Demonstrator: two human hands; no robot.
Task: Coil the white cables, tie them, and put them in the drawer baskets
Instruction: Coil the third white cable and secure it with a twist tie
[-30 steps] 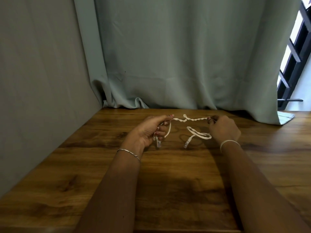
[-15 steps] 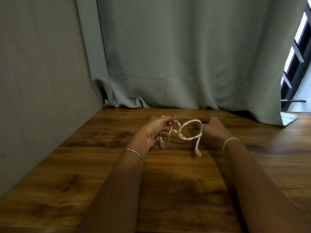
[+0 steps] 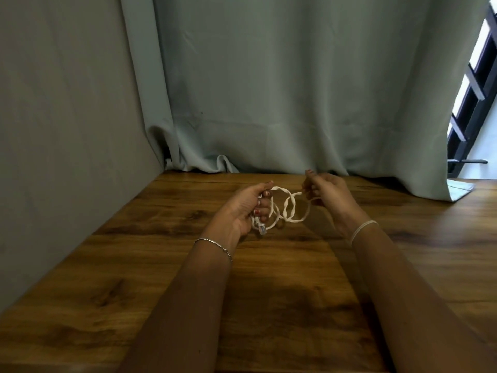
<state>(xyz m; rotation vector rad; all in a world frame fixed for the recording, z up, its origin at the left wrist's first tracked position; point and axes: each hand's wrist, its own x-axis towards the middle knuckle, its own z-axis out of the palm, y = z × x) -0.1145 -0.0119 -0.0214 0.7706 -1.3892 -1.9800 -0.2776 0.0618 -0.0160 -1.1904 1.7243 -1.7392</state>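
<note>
Gripping a thin, flat white cable (image 3: pixel 289 204) above the grainy wooden table (image 3: pixel 269 292), the left hand (image 3: pixel 242 208) curls round bunched turns while the right hand (image 3: pixel 326 195), at 3 o'clock, pinches a strand. Half a second ago one loop hung between them; now two crossed loops do.

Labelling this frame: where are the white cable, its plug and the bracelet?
white cable (image 3: pixel 293 220), head view, bottom of the hanging loop.
plug (image 3: pixel 262 229), head view, its clear tip.
bracelet (image 3: pixel 214 242), head view, chain across the left wrist.

Dim interior; daylight from window (image 3: pixel 473 84) (far right); soft arm shadows, wide-angle edge bowing.
</note>
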